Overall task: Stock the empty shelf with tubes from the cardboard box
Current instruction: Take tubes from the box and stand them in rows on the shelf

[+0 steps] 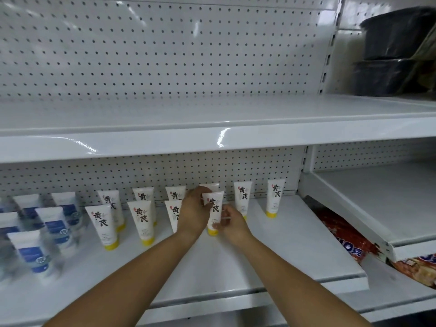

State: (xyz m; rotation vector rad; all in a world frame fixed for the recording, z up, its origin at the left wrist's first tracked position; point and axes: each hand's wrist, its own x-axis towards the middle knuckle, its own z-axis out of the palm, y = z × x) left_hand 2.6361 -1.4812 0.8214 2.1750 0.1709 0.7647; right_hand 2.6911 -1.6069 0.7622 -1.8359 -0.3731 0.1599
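Note:
Both my hands hold one white tube [214, 210] with black characters and a yellow cap, standing cap-down on the lower white shelf [295, 234]. My left hand [194, 212] grips its upper left side; my right hand [232, 223] pinches its lower right side near the cap. Several matching yellow-capped tubes [141, 223] stand in two rows to the left and behind, and two more [274, 197] stand to the right at the back. The cardboard box is out of view.
Several white-and-blue tubes [35, 251] fill the shelf's left end. A bare white shelf [212, 119] runs above. Red snack packets [349, 239] lie at the right below a tilted shelf [377, 208]. Black containers [389, 53] sit top right.

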